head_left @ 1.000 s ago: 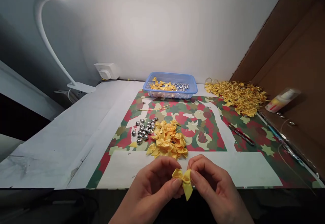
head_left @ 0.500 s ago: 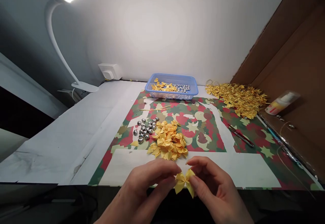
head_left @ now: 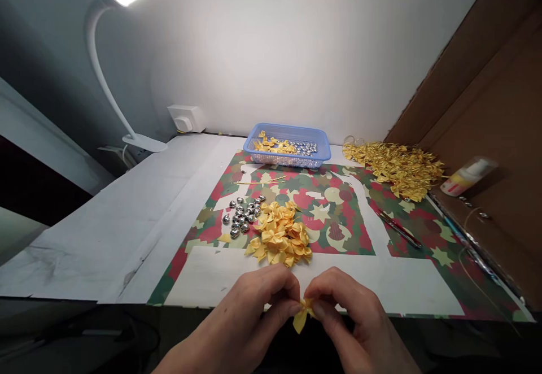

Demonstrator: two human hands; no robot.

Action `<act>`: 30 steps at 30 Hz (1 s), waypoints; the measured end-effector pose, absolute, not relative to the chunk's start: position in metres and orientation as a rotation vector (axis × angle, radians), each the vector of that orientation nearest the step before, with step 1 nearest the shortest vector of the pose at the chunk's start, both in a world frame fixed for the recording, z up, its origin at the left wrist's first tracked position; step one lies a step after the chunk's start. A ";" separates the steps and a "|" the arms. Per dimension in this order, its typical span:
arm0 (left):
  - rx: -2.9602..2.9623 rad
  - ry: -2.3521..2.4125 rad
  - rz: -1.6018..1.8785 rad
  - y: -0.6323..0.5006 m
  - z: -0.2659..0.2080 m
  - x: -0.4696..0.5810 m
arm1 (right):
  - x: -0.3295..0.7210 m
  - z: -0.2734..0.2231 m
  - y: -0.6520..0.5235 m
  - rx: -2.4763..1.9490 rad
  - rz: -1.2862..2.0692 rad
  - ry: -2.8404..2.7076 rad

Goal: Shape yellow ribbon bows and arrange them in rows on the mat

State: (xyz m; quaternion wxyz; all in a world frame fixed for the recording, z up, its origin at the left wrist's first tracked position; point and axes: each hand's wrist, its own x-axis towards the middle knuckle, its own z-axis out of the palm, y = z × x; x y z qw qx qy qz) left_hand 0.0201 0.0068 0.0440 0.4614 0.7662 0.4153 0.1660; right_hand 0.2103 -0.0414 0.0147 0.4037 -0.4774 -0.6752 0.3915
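A small yellow ribbon bow (head_left: 300, 320) is pinched between both hands just off the table's near edge. My left hand (head_left: 265, 300) closes its thumb and fingertips on the bow's left side. From the right, my right hand (head_left: 349, 309) grips the other side the same way, so the fingers cover much of the bow. Beyond them lies a heap of yellow ribbon bows (head_left: 282, 235). Silver jingle bells (head_left: 240, 216) are scattered at the heap's left.
At the back stands a blue basket (head_left: 292, 162) holding bows and bells. A large pile of golden bows (head_left: 402, 165) sits back right, near a pump bottle (head_left: 466, 177). Tweezers (head_left: 398, 228) lie on the right; thin gold ties (head_left: 258, 182) lie mid-table. A lamp (head_left: 99, 72) arches at left.
Both hands have tightened around the bow, and the right fingers have closed in over its right side. Less of the bow shows now. The camera view has shifted slightly.
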 end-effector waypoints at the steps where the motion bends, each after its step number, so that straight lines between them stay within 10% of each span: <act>1: 1.882 1.014 0.389 0.007 0.044 0.020 | 0.211 0.016 -0.041 -1.221 0.976 -1.737; 30: 1.924 0.982 0.352 0.005 0.037 0.022 | 0.207 0.019 -0.037 -1.252 0.915 -1.954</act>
